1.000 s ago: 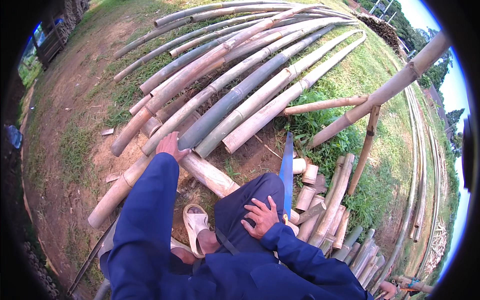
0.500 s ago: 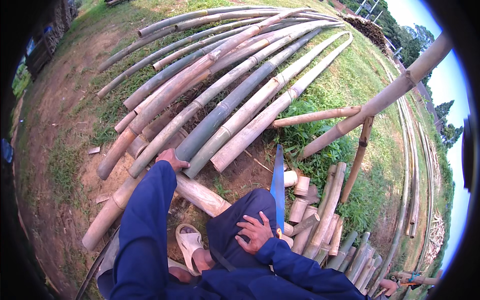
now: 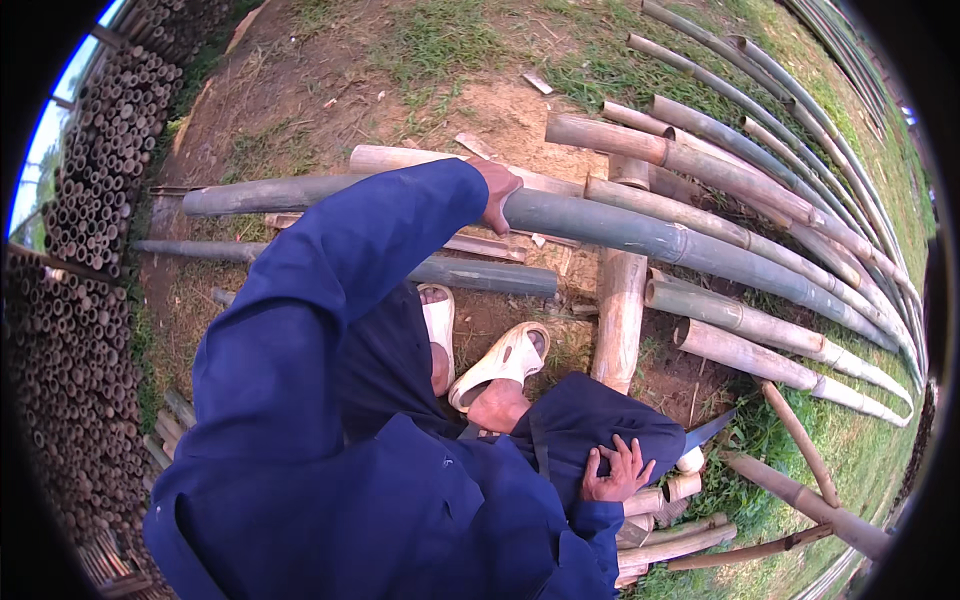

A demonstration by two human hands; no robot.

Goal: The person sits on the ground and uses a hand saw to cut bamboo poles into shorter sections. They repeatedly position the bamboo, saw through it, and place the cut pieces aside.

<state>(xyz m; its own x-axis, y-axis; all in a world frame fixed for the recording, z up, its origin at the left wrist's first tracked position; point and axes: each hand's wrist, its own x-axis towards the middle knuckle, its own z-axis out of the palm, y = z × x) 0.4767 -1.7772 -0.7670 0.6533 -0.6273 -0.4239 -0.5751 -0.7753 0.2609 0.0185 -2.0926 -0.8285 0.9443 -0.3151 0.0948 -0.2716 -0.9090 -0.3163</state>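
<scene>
My left hand (image 3: 497, 195) is closed around a long grey-green bamboo pole (image 3: 620, 228). The pole runs from the stack on the right, passes under my left sleeve and sticks out at the left. A pale bamboo log (image 3: 620, 300) lies crosswise beneath it. My right hand (image 3: 620, 470) rests on my right knee, fingers apart and holding nothing. Beside that knee shows part of a blue saw blade (image 3: 710, 429); the rest of the saw is hidden.
More bamboo poles (image 3: 760, 325) fan out at the right. A shorter grey-green length (image 3: 485, 276) lies near my sandalled feet. Short cut pieces (image 3: 680, 545) are piled by my right hand. Stacked bamboo (image 3: 110, 150) stands at the far left, and a slanting bamboo post (image 3: 810, 505) at lower right.
My view has swung left. My left hand has drawn the grey-green pole leftward, so its end now reaches well past the others. My right hand stays on the knee.
</scene>
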